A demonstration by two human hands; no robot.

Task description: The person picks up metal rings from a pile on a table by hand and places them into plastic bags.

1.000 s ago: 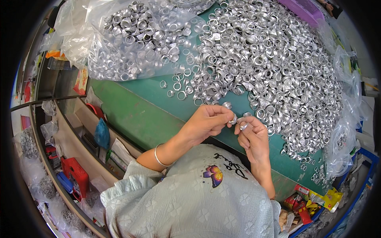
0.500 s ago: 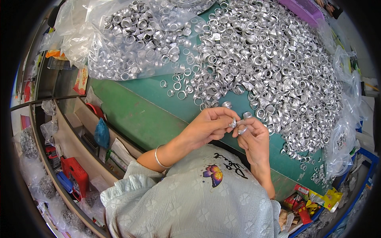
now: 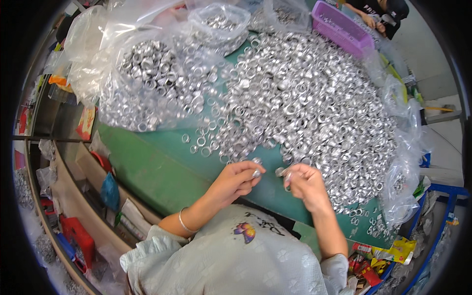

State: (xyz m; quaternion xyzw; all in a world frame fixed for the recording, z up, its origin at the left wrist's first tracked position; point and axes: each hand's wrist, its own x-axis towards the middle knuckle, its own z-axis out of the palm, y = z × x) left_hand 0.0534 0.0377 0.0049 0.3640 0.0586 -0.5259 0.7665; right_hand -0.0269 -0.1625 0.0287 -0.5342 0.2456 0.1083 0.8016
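My left hand [image 3: 235, 181] is closed in a pinch over the green table mat [image 3: 169, 152], with a silver ring [image 3: 256, 173] between thumb and forefinger. A short way to its right, my right hand [image 3: 309, 186] is also closed, and a ring shows dimly at its fingertips, smeared by motion. Another ring [image 3: 280, 171] is right beside those fingertips; whether it lies on the mat or is held, I cannot tell. Beyond both hands spreads a large heap of silver-coloured metal rings [image 3: 314, 108]. A few loose rings [image 3: 202, 142] lie at its left edge.
A clear plastic bag [image 3: 140, 105] full of rings lies at the far left, with another bag [image 3: 221, 22] behind it. A purple basket [image 3: 342, 30] stands at the far right, near another person's hands [image 3: 374, 23]. Shelves with a red container [image 3: 78, 241] are on the left.
My hands have drawn apart, the left one moving left, each with its fingers still closed. The view has shifted, so more of the basket and the other person shows.
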